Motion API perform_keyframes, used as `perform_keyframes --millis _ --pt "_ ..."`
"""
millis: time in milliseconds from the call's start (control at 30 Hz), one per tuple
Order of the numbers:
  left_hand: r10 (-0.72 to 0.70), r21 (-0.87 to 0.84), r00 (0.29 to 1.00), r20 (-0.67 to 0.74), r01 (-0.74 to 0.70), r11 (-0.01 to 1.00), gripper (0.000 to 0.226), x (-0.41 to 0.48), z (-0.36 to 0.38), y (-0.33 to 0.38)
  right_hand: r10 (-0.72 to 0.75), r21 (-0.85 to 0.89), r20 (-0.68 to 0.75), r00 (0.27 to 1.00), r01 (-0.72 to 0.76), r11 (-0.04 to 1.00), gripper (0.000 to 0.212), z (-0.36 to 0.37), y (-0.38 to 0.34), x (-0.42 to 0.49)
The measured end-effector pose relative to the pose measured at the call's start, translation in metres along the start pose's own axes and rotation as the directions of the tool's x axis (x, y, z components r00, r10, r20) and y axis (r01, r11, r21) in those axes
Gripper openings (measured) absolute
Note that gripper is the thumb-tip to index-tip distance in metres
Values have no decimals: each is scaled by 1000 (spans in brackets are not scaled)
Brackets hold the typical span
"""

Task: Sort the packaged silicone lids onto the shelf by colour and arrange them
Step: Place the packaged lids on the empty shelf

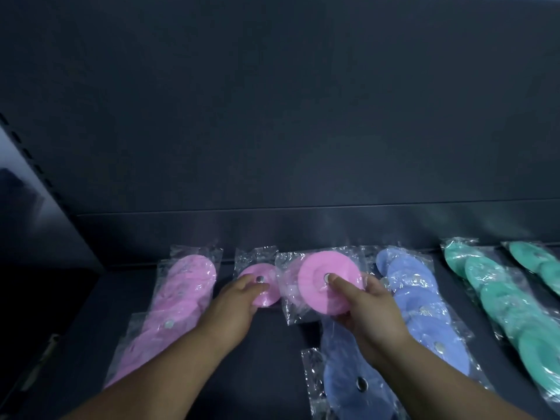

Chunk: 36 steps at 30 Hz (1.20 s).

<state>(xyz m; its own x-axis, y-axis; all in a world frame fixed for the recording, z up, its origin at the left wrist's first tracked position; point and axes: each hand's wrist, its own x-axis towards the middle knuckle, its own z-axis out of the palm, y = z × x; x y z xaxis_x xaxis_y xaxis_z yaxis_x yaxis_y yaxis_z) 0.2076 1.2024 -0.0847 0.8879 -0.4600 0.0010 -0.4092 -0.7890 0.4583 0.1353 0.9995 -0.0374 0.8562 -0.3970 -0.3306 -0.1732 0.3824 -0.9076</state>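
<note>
- Pink row (pixel 181 298): overlapped packets, 9 o'clock side of the shelf (pixel 272 359), running back to front.
- Left hand (pixel 239 298): fingers laid on a small lid (pixel 263 294), pink, lying at shelf centre. Grip unclear: pressing or pinching cannot be told.
- Right hand (pixel 366 307): grip closed on the held lid (pixel 328 283), pink, in clear film, thumb on top. It is tilted, at 3 o'clock of the small lid.
- Blue rows (pixel 424 313): just beside the right hand, at its 3 o'clock.
- Green rows (pixel 500 298): far 3 o'clock end.
- Risks: slick film may slip from the grip. Set down toward 3 o'clock, the held lid would mix with blue. The right forearm crosses a blue packet and could drag it.
</note>
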Motion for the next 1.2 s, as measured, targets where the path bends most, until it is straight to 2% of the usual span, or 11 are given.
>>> perform_keyframes --millis 133,200,267,333,367,433,567,700,800,933,1200 --pt "-70 -116 997 -18 68 991 60 -10 -6 -4 83 46 67 994 -86 995 22 6 4 -3" --pt "-172 -323 983 -66 142 936 50 -21 -14 1 122 29 98 988 -126 992 27 9 7 -5" --pt "-326 -690 945 -15 226 688 32 -31 -21 12 177 26 137 975 -182 983 28 15 9 -7" --pt "-414 -916 899 146 281 287 21 -36 -28 25 264 11 219 939 -273 962 33 21 10 -10" --pt "-440 -942 877 195 293 166 22 -37 -31 27 309 -15 269 912 -316 949 36 22 9 -11" --pt "-490 -962 848 199 264 66 24 -36 -35 26 378 -99 328 866 -366 925 31 22 6 -13" --pt "-522 -947 848 89 235 221 41 -36 -39 17 461 -372 333 822 -334 866 14 15 -4 -15" --pt "-502 -908 865 -25 191 374 41 -36 -44 15 337 -617 278 900 -102 780 11 8 -11 -17" --pt "-487 -894 868 -99 138 427 42 -32 -47 17 273 -664 297 915 -8 747 17 8 -19 -18" --pt "-443 -874 877 -185 58 482 43 -29 -55 17 279 -650 426 861 76 756 23 14 -24 -22" --pt "-284 -861 947 -148 18 508 36 -27 -73 24 165 -526 556 815 191 829 13 39 -9 -28"
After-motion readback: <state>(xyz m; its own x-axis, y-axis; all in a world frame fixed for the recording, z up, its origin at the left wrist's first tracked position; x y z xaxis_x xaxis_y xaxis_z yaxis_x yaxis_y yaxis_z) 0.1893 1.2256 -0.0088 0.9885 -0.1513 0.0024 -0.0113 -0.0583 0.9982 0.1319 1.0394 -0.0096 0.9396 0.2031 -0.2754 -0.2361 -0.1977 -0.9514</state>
